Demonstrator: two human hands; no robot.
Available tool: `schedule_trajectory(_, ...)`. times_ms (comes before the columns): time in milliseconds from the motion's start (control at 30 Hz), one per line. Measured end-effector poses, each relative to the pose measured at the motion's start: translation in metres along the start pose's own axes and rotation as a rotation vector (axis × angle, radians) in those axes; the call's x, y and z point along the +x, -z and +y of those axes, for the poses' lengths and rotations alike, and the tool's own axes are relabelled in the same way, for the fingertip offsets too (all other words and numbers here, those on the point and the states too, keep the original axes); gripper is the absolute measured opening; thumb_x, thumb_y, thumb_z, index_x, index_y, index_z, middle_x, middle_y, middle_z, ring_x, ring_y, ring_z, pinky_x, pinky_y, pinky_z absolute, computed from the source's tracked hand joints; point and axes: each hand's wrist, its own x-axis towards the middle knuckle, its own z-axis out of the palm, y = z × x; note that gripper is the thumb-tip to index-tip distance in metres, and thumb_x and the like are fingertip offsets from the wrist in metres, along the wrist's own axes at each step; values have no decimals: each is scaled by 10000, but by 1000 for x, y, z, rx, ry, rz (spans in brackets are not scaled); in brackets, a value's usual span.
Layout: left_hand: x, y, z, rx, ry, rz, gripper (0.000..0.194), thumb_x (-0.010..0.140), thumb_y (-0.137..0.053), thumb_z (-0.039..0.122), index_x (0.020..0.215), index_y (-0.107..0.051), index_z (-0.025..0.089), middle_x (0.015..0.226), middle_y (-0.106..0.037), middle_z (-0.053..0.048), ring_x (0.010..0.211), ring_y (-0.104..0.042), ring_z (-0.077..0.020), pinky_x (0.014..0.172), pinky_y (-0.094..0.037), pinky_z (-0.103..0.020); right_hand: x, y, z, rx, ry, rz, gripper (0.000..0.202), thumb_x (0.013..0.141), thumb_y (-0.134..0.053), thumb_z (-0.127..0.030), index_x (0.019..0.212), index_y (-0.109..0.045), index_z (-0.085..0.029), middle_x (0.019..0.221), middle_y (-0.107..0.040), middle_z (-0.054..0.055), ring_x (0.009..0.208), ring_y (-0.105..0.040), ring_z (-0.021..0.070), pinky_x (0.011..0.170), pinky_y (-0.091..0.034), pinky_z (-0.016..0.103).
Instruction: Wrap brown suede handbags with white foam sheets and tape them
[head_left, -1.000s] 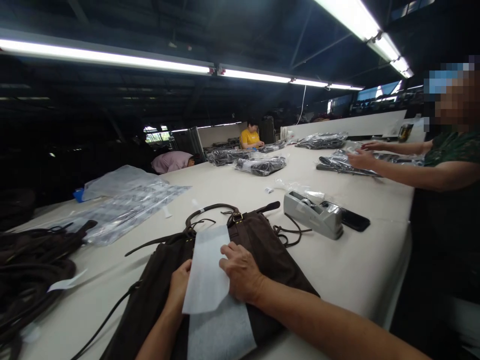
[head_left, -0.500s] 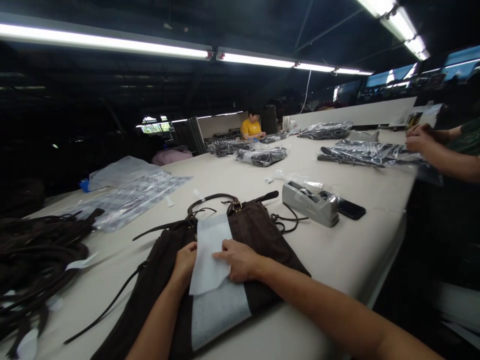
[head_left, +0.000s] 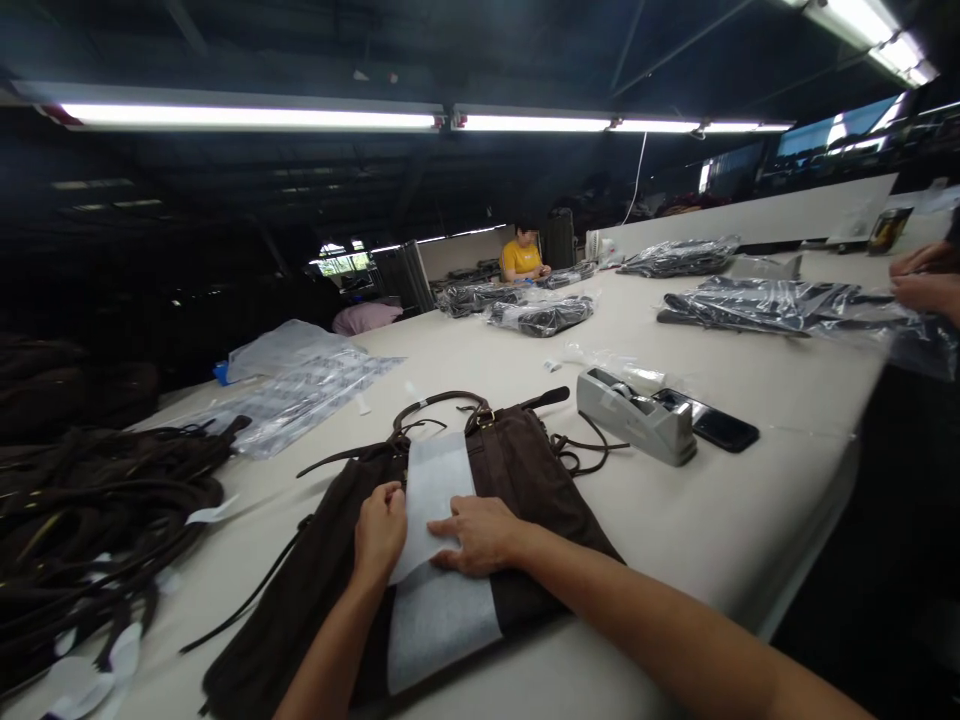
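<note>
A dark brown handbag (head_left: 532,490) lies flat on the table in front of me, its handle and straps spread toward the far side. Across its middle runs a white paper strip (head_left: 439,468), with a second greyish white layer (head_left: 446,625) showing below. My left hand (head_left: 380,528) is curled at the strip's left edge, fingertips pinching it. On the strip's right side rests my right hand (head_left: 480,535), its index finger and thumb stretched out over the paper. What lies under its palm is hidden.
A grey tape dispenser (head_left: 637,415) and a black phone (head_left: 720,425) stand right of the bag. Brown straps (head_left: 97,520) are heaped at left, near clear plastic bags (head_left: 300,390). Plastic-wrapped goods (head_left: 765,305) lie farther back. A co-worker's hands (head_left: 926,275) are at far right; another person (head_left: 523,257) sits behind.
My view has turned slightly left. The paper strip's lower flap lies lower and flatter. My left hand has shifted over the strip's left edge, and my right hand's fingers have spread more.
</note>
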Motion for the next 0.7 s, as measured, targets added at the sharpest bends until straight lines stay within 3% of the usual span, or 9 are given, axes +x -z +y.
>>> schedule_trajectory(67, -11, -5, 5, 70, -141, 16, 412, 824, -448, 324, 1160, -576, 123, 1268, -545, -173, 1282, -425, -315, 1122, -286, -462, 1, -1, 0, -2, 15, 15, 515, 852, -440, -592, 1261, -588, -315, 1081, -590, 101, 1002, -601, 300, 827, -483, 455)
schedule_trajectory(133, -22, -15, 6, 113, -235, -47, 483, 828, -419, 335, 1247, -529, 122, 1385, -467, -160, 1349, -349, -280, 1168, -206, -434, 1, -3, 0, -12, 26, 24, 473, 847, -469, -523, 1206, -628, -259, 1052, -599, 103, 986, -603, 282, 829, -490, 426)
schedule_trajectory(333, -36, -35, -17, 140, -245, -307, 622, 863, -329, 460, 1349, -449, 91, 1485, -356, -129, 1410, -252, -216, 1196, -128, -420, -5, -3, -3, -55, 15, 14, 481, 766, -582, -437, 1115, -663, -116, 1084, -596, 147, 1023, -577, 271, 872, -481, 358)
schedule_trajectory(433, -32, -31, -23, 98, -235, -362, 695, 857, -310, 513, 1384, -397, 68, 1518, -271, -131, 1434, -166, -223, 1199, -48, -438, -18, 2, -4, -13, 42, -12, 481, 809, -539, -478, 1109, -668, -125, 1030, -604, 135, 972, -592, 263, 850, -483, 356)
schedule_trajectory(567, -24, -20, -19, -24, -203, -436, 730, 843, -303, 589, 1360, -447, 94, 1503, -287, -122, 1423, -203, -244, 1191, -91, -445, -40, 7, -1, 86, 93, -65, 614, 815, -503, -649, 1207, -638, -196, 1000, -591, 96, 944, -586, 258, 844, -469, 362)
schedule_trajectory(700, -25, -8, -10, -138, -172, -492, 667, 826, -384, 625, 1311, -526, 189, 1487, -330, -56, 1411, -239, -230, 1186, -113, -396, -57, 8, 0, 199, 61, -37, 486, 864, -540, -539, 1197, -662, -207, 999, -579, 74, 977, -563, 213, 897, -429, 300)
